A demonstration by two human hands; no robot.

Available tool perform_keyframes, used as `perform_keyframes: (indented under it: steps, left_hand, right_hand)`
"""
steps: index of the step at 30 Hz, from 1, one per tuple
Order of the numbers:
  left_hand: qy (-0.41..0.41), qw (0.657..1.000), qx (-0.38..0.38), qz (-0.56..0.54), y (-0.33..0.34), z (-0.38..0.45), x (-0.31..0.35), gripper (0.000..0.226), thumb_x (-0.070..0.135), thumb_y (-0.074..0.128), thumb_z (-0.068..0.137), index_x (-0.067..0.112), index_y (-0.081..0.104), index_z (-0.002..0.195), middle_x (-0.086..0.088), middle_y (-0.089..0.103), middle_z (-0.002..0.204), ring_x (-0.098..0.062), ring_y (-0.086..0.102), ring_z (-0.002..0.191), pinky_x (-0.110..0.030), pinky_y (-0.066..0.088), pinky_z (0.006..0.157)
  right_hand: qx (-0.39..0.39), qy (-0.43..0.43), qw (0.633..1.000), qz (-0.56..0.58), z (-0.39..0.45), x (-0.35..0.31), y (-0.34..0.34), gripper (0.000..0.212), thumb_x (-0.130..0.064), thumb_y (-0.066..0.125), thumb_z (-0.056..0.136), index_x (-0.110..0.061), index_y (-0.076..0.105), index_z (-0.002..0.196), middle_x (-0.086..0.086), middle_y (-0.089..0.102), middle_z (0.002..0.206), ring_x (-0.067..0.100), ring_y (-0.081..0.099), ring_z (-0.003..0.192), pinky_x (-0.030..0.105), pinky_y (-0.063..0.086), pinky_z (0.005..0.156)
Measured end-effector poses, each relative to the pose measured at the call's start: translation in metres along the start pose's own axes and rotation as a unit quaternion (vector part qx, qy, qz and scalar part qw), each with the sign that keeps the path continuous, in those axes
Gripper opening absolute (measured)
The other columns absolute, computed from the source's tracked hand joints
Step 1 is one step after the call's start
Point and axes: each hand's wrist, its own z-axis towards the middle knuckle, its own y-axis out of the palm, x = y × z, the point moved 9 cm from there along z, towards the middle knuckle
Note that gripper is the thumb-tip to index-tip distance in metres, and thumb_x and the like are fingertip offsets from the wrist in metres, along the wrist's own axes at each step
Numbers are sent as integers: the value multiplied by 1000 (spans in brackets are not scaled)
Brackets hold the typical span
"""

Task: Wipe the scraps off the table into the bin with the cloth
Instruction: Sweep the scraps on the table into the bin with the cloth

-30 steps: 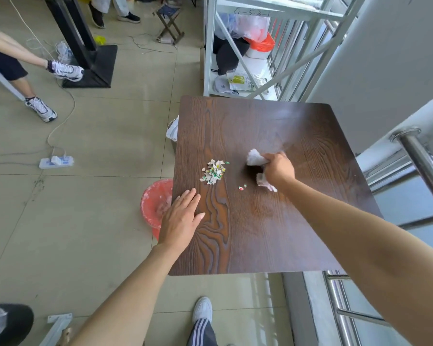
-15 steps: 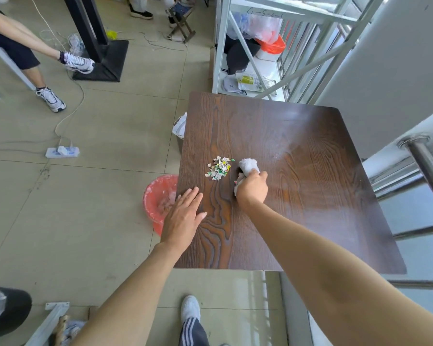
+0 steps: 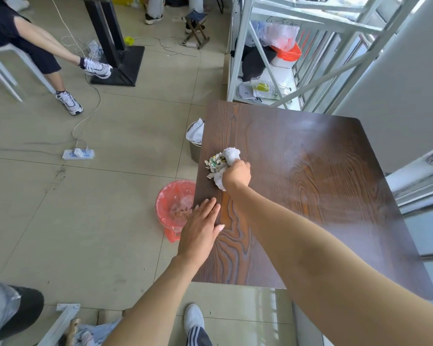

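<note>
Right hand (image 3: 236,175), fist closed around white cloth (image 3: 229,156), now pushing scraps (image 3: 214,164) (loose pile a second ago) against desk (image 3: 335,196) left edge. Left hand (image 3: 200,228) lying flat, open, bracing. Red-lined bin (image 3: 175,203) sitting below, nearer than pile; drop likely imminent.

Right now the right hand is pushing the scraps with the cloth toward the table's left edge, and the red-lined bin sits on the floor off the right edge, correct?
Not quite. The head view shows the red-lined bin on the floor off the table's left edge, not the right. The rest holds: the right hand pushes the scraps leftward with the cloth.
</note>
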Motion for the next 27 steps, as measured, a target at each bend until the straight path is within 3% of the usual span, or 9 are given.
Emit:
perform_keyframes:
  steps: [3,6,10,14,17,27]
  left_hand:
    - [12,1000,-6,-8,1,0,-1,58,36,51,93,11,37,143,-4,29,154,-18,24,144,-30,10,118]
    - [30,999,-1,-22,-3,4,0,59,38,47,95,11,30,145,-3,22,157,-16,16,146,-26,4,117]
    - [31,999,8,-35,-6,13,-2,59,39,46,95,13,30,146,0,21,157,-13,14,146,-21,-2,114]
    - [27,999,15,-39,-1,13,-6,57,36,53,92,10,39,141,-3,31,153,-17,26,143,-25,8,115]
    - [29,999,20,-38,2,14,-8,57,35,56,91,9,42,140,-4,35,152,-18,29,141,-29,16,116]
    - [28,998,25,-42,2,15,-8,58,33,63,86,6,48,136,-7,42,147,-21,37,138,-37,29,114]
  right_hand:
    - [10,-31,999,6,7,-4,-12,32,-7,44,94,-4,63,119,16,53,128,34,60,109,32,45,92]
    - [68,-55,996,-12,19,3,-47,32,-11,45,93,-5,66,116,16,56,121,36,63,102,34,47,91]
    - [119,-16,991,-65,45,34,-84,33,-14,45,95,-5,64,121,17,52,125,38,64,101,38,49,90]
    - [66,25,991,-116,57,43,-67,36,-22,55,94,-2,61,123,16,45,131,38,62,106,41,49,92]
    - [53,-27,993,-103,53,17,-43,37,-26,58,92,-7,62,124,16,48,126,38,62,104,40,49,89]
    - [-9,-213,965,-152,43,-49,4,42,-9,51,93,-25,63,130,13,52,120,34,54,111,36,47,88]
